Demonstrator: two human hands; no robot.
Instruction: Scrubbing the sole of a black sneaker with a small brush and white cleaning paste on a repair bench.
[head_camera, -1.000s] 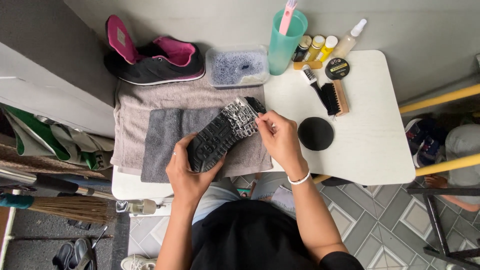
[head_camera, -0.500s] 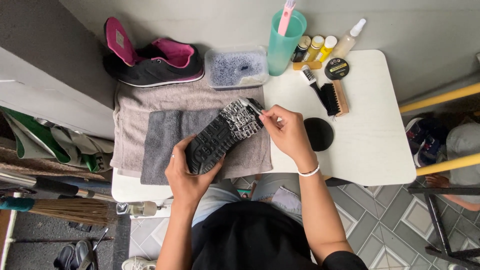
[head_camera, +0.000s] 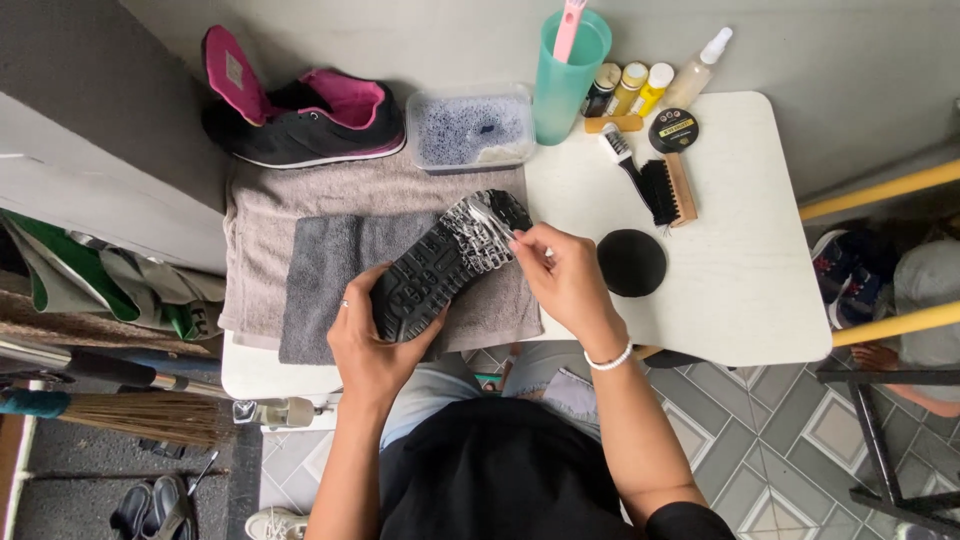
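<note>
A black shoe (head_camera: 440, 268) lies sole-up over the grey towels, its toe end covered in white foam. My left hand (head_camera: 372, 335) grips its heel end from below. My right hand (head_camera: 565, 280) is closed around a small brush whose bristles rest on the foamy toe part of the sole; most of the brush is hidden in my fist. A second black shoe with pink lining (head_camera: 300, 115) stands at the back left of the white table (head_camera: 740, 270).
A clear tub of soapy water (head_camera: 470, 130) and a teal cup (head_camera: 565, 85) with a pink handle in it stand at the back. Small bottles (head_camera: 640, 88), a round tin (head_camera: 673, 130), two brushes (head_camera: 650, 180) and a black round lid (head_camera: 631, 262) lie to the right. A broom (head_camera: 120, 415) is at lower left.
My right hand has shifted slightly along the toe end of the sole with the brush. My left hand and the shoe have stayed almost still.
</note>
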